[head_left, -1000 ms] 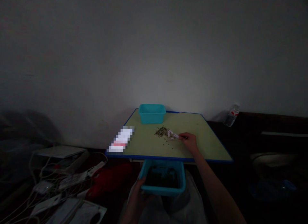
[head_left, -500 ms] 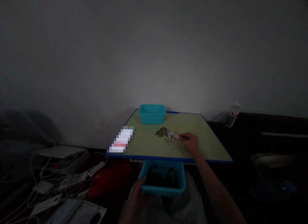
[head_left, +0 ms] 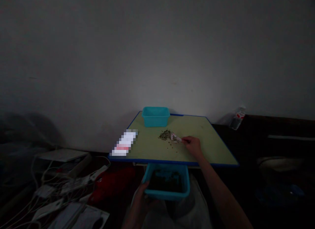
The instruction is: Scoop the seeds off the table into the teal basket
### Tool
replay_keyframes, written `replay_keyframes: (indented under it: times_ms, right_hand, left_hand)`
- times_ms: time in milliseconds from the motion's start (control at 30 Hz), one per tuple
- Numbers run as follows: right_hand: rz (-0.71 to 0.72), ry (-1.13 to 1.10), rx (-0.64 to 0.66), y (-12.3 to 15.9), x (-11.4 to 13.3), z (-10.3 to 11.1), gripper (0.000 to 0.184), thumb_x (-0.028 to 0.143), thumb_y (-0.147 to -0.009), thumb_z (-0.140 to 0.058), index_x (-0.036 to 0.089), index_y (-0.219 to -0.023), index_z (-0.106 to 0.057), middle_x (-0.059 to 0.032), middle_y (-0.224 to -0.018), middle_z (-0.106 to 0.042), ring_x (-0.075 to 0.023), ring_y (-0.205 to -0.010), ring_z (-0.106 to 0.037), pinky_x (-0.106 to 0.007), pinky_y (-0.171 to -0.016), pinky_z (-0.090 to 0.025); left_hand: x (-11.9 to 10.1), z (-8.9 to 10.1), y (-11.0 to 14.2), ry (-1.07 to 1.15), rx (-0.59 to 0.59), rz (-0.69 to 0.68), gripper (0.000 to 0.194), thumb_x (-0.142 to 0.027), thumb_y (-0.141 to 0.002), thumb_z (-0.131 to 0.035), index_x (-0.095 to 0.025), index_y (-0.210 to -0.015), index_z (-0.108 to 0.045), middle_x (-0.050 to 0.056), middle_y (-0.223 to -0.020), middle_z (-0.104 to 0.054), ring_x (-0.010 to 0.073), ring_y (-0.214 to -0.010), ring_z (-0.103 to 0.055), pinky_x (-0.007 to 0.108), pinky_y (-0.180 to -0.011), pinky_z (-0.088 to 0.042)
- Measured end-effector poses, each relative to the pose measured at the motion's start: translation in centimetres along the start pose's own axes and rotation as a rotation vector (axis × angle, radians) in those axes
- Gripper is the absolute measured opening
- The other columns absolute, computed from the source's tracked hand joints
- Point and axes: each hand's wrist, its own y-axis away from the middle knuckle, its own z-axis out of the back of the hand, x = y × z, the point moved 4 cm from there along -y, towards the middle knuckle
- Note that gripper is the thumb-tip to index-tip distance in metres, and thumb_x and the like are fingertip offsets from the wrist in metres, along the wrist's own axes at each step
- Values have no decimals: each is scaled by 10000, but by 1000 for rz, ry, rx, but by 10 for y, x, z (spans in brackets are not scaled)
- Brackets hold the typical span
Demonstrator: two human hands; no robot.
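My right hand is closed on one end of a pale, scoop-like piece, its exact kind unclear in the dim light. The far end of this piece touches the right side of a small pile of dark seed-like bits on the table. Below the table's front edge, my left hand grips the left near corner of a turquoise plastic bin, which sits over my lap. Dark material lies inside that bin. A second turquoise bin stands at the back of the table.
The small table has a pale top and blue edging. A blurred-out phone-like object lies at its left. Cables, power strips and a red cloth-like item crowd the left floor. A plastic bottle stands by the wall on the right.
My right hand and the pale piece have shifted slightly left, into the edge of the pile. My left hand and both bins stay where they were.
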Motion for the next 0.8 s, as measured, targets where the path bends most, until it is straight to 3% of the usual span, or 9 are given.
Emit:
replay_keyframes:
  times_ms: [333, 467, 667, 800]
  right_hand:
    - [16, -5, -23, 0, 1, -1, 158, 282, -820, -686, 292, -888, -828, -34, -891, -812, -236, -792, -755, -322, -744, -571]
    - [66, 36, 10, 0, 7, -2, 169, 279, -838, -680, 294, -914, -831, -37, -914, -812, -238, -827, -757, -315, -758, -564]
    - [78, 79, 34, 1, 9, -3, 178, 271, -846, -692, 289, -957, -830, -46, -943, -812, -249, -838, -757, -327, -767, -558]
    - [80, 74, 41, 1, 8, -5, 193, 254, -864, -667, 300, -964, -825, -33, -960, -811, -238, -854, -758, -321, -778, -561]
  left_hand:
    - [2, 3, -7, -40, -38, 28, 688, -412, -810, -669, -252, -1452, -479, 186, -1372, -619, 304, -863, -709, 515, -769, -588]
    - [3, 4, -7, -36, -33, 46, 691, -417, -817, -664, -243, -1459, -477, 185, -1310, -664, 312, -866, -715, 485, -749, -583]
    - [1, 4, -6, -9, -46, 39, 665, -396, -839, -630, -239, -1464, -464, 200, -1421, -598, 415, -1158, -652, 540, -831, -571]
    - [0, 3, -3, -21, -41, 31, 617, -387, -842, -624, -244, -1428, -494, 192, -1382, -629, 417, -1141, -663, 548, -815, -583]
